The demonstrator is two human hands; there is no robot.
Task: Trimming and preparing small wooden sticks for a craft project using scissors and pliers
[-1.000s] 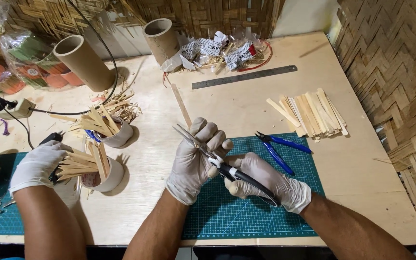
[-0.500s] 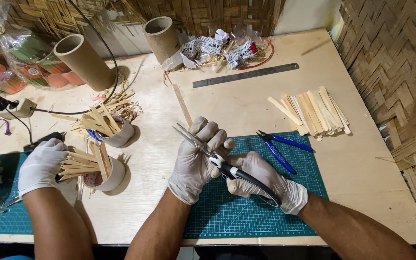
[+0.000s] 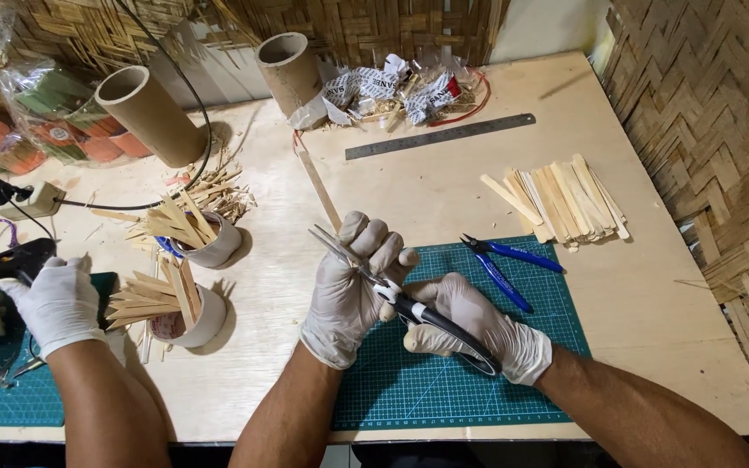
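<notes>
Scissors [image 3: 409,308] are lying mid-frame above the green cutting mat [image 3: 444,399]. We are clamping our right hand [image 3: 478,334] round the black handles, while our left hand [image 3: 348,290] is closing on the blades, probably to steady them. Another person's gloved hand [image 3: 55,305] is resting at far left.

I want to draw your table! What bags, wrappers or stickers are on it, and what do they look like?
Clear plastic bag: far left corner, knotted, holding orange and green things.
Crumpled wrappers: far edge beside the upright cardboard tube, white with dark print, some red.
Round sticker: on the bag, small, pale.
</notes>
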